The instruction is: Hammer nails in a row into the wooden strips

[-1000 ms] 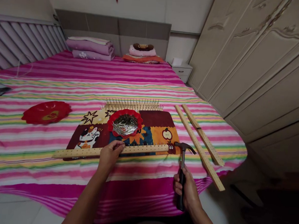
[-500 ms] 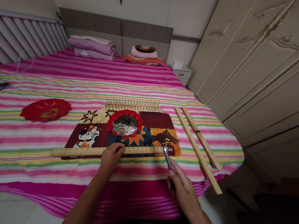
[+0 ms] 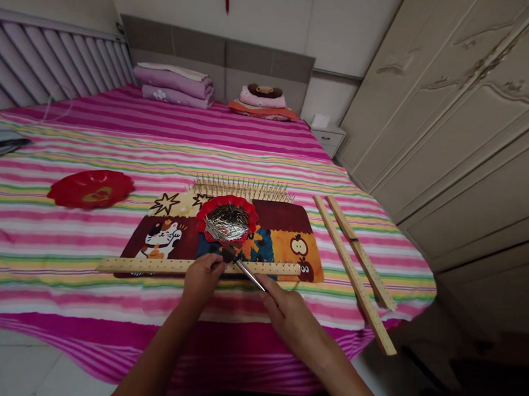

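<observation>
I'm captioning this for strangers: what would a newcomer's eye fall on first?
Probably the red bowl heaped with nails on the patterned mat. Beyond it sits a bristling nail-studded board. Nearer, the right hand holds a hammer at the perforated wooden strip, close to the left hand.

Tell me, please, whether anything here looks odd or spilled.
Nothing looks spilled, but the setting seems odd: the right hand holds a hammer over a wooden strip on a bed, likely a soft base for hammering.

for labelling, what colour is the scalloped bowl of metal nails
The scalloped bowl is red, clearest in the head view.
</observation>
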### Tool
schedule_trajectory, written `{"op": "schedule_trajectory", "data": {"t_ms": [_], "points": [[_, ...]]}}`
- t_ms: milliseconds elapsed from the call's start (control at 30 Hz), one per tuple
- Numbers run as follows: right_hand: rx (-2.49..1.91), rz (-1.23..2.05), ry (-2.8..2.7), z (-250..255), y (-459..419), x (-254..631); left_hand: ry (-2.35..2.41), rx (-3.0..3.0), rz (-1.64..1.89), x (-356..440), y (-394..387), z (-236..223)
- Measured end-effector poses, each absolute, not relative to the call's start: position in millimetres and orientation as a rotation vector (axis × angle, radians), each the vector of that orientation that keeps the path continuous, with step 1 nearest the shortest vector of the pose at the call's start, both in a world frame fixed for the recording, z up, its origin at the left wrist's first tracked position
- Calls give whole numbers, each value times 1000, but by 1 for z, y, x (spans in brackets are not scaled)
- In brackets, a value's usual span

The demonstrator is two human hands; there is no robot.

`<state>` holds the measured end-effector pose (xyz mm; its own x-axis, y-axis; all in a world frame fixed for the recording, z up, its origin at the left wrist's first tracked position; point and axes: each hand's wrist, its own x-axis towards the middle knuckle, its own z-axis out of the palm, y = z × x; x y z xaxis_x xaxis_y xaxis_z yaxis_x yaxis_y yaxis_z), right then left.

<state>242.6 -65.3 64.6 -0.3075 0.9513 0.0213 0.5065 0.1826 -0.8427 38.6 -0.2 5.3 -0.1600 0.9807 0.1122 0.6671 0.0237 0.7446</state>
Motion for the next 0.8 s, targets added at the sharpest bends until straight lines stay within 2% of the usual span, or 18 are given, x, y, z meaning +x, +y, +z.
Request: {"op": "schedule_trajectory", "data": {"t_ms": [167,400,567,667,800], "points": [[-1349,1080,-1574,61,-80,257,1831,1676,980,39,0,4],[-1385,1293,-437,21,-93,291,1808,1598,989,30,2,6],[-1250,1315,-222,-22,-91,311,1926,1710,1071,19,24,21],[-1234,1310,-202,-38,-90,313,1983,1963,900,25,47,30],[-1240,1301,-209,-42,-88,312,2110,2138,461,43,71,39]]}}
